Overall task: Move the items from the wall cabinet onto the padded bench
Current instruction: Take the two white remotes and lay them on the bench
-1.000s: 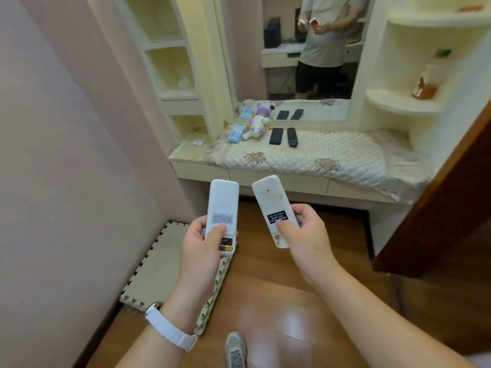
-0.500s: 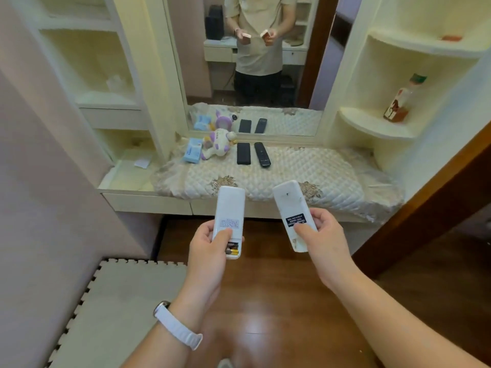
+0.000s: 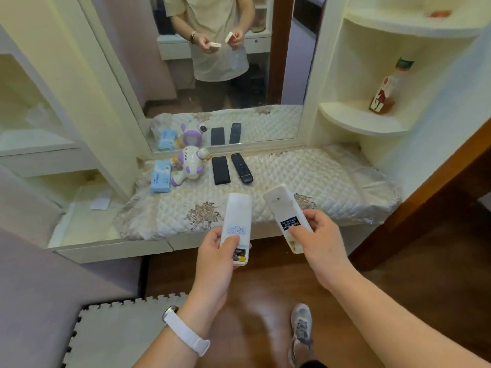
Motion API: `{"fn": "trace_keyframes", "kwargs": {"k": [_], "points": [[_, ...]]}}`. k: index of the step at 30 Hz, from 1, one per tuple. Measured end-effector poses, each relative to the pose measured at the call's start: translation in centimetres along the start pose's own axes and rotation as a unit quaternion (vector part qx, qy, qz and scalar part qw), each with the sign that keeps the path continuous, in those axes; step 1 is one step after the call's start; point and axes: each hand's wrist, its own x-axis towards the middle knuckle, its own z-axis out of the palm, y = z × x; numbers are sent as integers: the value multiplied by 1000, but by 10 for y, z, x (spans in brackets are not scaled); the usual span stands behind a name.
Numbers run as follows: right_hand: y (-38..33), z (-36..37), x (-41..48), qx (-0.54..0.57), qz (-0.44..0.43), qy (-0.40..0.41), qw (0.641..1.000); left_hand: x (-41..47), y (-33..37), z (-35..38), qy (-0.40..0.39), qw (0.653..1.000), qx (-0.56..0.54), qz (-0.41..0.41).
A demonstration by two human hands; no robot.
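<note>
Before bench (image 3: 305, 179), fingers (image 3: 233, 241) around remotes (image 3: 237, 221).

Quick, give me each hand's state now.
Left hand: closed on a white remote, batteries exposed.
Right hand: closed on another white remote.

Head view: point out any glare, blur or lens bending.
Head view: soft glare on the wood floor; wide-angle bending curves the cabinet edges; the bottle on the corner shelf looks blurred; both white remotes, left and right, stay fairly sharp.
</note>
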Motion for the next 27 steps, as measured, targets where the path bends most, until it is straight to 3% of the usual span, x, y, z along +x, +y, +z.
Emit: {"fn": "trace_keyframes", "kwargs": {"k": [17, 27], "points": [[9, -55, 278, 39, 75, -92, 992, 194, 33, 180, 104, 993, 36, -49], [36, -44, 357, 19, 137, -106, 985, 270, 19, 211, 157, 981, 12, -117]]}}
